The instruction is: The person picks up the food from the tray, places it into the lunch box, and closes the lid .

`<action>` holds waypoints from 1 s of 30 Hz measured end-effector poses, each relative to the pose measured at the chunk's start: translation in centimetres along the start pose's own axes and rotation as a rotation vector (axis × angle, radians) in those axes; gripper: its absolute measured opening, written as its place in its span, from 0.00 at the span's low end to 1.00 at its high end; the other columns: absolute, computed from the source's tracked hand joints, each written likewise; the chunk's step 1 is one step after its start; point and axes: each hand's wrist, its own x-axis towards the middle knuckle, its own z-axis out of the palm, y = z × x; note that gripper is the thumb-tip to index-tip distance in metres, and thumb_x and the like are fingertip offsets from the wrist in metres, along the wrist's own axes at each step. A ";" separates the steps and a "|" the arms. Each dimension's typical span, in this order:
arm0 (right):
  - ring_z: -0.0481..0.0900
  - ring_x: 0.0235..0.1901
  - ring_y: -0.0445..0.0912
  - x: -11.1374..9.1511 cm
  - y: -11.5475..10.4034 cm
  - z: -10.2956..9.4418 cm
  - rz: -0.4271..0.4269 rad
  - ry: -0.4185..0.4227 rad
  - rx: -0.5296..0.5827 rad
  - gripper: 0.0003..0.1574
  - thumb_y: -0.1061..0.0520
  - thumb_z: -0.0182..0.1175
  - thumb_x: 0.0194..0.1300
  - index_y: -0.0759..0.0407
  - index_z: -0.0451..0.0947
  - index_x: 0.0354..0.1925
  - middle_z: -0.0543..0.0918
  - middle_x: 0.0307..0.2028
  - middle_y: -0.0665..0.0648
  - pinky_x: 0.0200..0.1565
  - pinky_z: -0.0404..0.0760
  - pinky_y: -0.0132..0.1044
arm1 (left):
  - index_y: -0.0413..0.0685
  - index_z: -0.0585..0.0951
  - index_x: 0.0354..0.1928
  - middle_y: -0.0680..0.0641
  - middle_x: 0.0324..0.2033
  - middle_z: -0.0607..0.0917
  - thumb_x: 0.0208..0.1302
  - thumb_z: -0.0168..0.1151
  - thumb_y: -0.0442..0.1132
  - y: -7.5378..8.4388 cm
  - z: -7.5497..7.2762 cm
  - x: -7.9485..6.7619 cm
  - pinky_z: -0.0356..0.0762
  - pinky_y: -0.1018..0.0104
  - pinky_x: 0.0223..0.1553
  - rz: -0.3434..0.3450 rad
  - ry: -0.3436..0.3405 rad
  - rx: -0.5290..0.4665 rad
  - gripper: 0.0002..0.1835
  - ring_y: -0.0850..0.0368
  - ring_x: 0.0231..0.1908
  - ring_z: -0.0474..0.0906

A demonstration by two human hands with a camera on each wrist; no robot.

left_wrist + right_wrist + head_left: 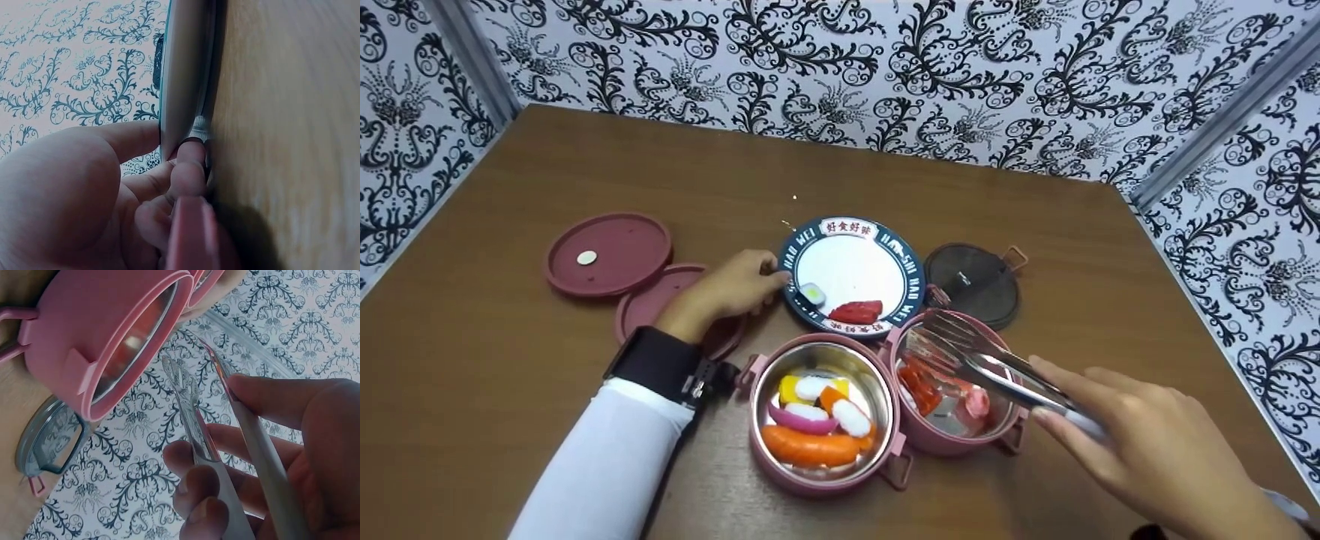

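My left hand (735,286) pinches the left rim of a blue-and-white plate (851,274). In the left wrist view the thumb lies on one side of the plate's edge (183,73) and the fingers on its underside. A small sushi roll (811,293) and a red piece (855,312) lie on the plate. With my right hand (1140,427) I hold metal tongs (997,367), their tips over the right pink pot (941,444). The right wrist view shows the tong arms (194,416) spread with nothing between them. Red pieces (926,394) and a pink one (976,403) sit inside that pot.
A second pink pot (825,487) stands to the left, holding an orange sausage-shaped piece (810,446) and several rice-topped pieces. Two dark-pink lids (615,259) overlap at left, one bearing a white disc (586,258). A dark round lid (979,289) lies right of the plate.
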 end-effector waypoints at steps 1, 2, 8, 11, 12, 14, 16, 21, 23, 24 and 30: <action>0.70 0.20 0.35 0.3 -0.2 0.0 -0.004 0.002 -0.001 0.31 0.43 0.74 0.54 0.38 0.82 0.58 0.85 0.31 0.41 0.21 0.67 0.36 | 0.42 0.75 0.36 0.47 0.26 0.78 0.75 0.52 0.45 0.0 0.0 0.0 0.73 0.67 0.25 0.001 0.001 -0.001 0.13 0.58 0.18 0.72; 0.70 0.20 0.35 0.6 -0.3 0.1 -0.004 -0.002 -0.002 0.30 0.42 0.73 0.55 0.38 0.82 0.58 0.85 0.31 0.41 0.21 0.66 0.36 | 0.42 0.75 0.36 0.47 0.26 0.78 0.76 0.52 0.44 0.0 0.0 0.0 0.73 0.68 0.24 0.002 0.001 -0.001 0.13 0.58 0.18 0.72; 0.76 0.22 0.39 2.3 -0.9 0.7 -0.019 -0.006 0.038 0.29 0.44 0.71 0.58 0.41 0.82 0.59 0.87 0.33 0.46 0.23 0.71 0.39 | 0.42 0.75 0.37 0.47 0.26 0.77 0.76 0.52 0.44 0.1 0.0 -0.1 0.73 0.67 0.24 0.001 0.003 0.006 0.13 0.58 0.18 0.72; 0.76 0.22 0.40 3.1 -0.9 1.1 -0.020 -0.002 0.067 0.28 0.46 0.71 0.60 0.45 0.82 0.58 0.87 0.33 0.48 0.24 0.73 0.40 | 0.42 0.75 0.38 0.46 0.26 0.77 0.76 0.52 0.45 0.2 -0.1 -0.2 0.73 0.67 0.24 -0.004 -0.002 0.003 0.13 0.57 0.18 0.72; 0.77 0.23 0.40 3.4 -0.9 1.2 -0.019 -0.004 0.073 0.28 0.46 0.70 0.60 0.46 0.82 0.59 0.87 0.33 0.49 0.24 0.73 0.40 | 0.42 0.75 0.38 0.46 0.26 0.77 0.76 0.52 0.45 0.2 -0.1 -0.2 0.73 0.67 0.24 -0.005 -0.004 0.003 0.13 0.57 0.18 0.72; 0.78 0.24 0.42 4.0 -0.9 1.4 -0.017 -0.017 0.085 0.28 0.46 0.69 0.62 0.48 0.81 0.60 0.88 0.34 0.51 0.26 0.76 0.43 | 0.42 0.75 0.38 0.46 0.26 0.77 0.76 0.52 0.45 0.2 -0.1 -0.2 0.73 0.67 0.24 -0.005 -0.004 0.003 0.13 0.57 0.19 0.72; 0.81 0.26 0.45 4.7 -0.9 1.5 -0.011 -0.041 0.086 0.29 0.46 0.67 0.64 0.50 0.79 0.61 0.88 0.36 0.54 0.28 0.79 0.47 | 0.42 0.76 0.38 0.46 0.26 0.77 0.75 0.52 0.45 0.2 -0.1 -0.2 0.74 0.67 0.24 -0.003 -0.003 0.005 0.13 0.57 0.19 0.72; 0.83 0.30 0.50 6.6 -1.1 2.0 -0.004 -0.108 0.070 0.30 0.43 0.63 0.67 0.51 0.77 0.64 0.88 0.39 0.57 0.32 0.81 0.53 | 0.42 0.76 0.38 0.46 0.27 0.78 0.75 0.52 0.45 0.0 -0.1 -0.2 0.74 0.68 0.24 -0.006 0.001 0.003 0.13 0.57 0.19 0.73; 0.82 0.29 0.50 7.4 -1.2 2.3 -0.008 -0.132 0.072 0.30 0.43 0.62 0.67 0.51 0.77 0.64 0.87 0.38 0.57 0.32 0.80 0.53 | 0.42 0.76 0.39 0.46 0.27 0.78 0.76 0.52 0.45 0.0 -0.2 -0.3 0.74 0.68 0.25 -0.015 -0.001 0.001 0.13 0.57 0.19 0.73; 0.82 0.29 0.49 7.7 -1.3 2.4 -0.010 -0.142 0.076 0.30 0.43 0.62 0.66 0.51 0.77 0.64 0.87 0.37 0.57 0.32 0.80 0.53 | 0.42 0.76 0.39 0.46 0.27 0.78 0.76 0.52 0.45 0.0 -0.2 -0.3 0.74 0.68 0.25 -0.019 -0.002 0.000 0.13 0.57 0.19 0.73; 0.74 0.23 0.43 9.5 -1.7 3.2 -0.038 -0.170 0.067 0.29 0.45 0.65 0.61 0.51 0.81 0.60 0.83 0.28 0.52 0.27 0.76 0.47 | 0.43 0.76 0.38 0.47 0.27 0.77 0.75 0.53 0.46 0.1 -0.1 0.0 0.74 0.68 0.24 -0.022 -0.008 -0.015 0.12 0.57 0.19 0.72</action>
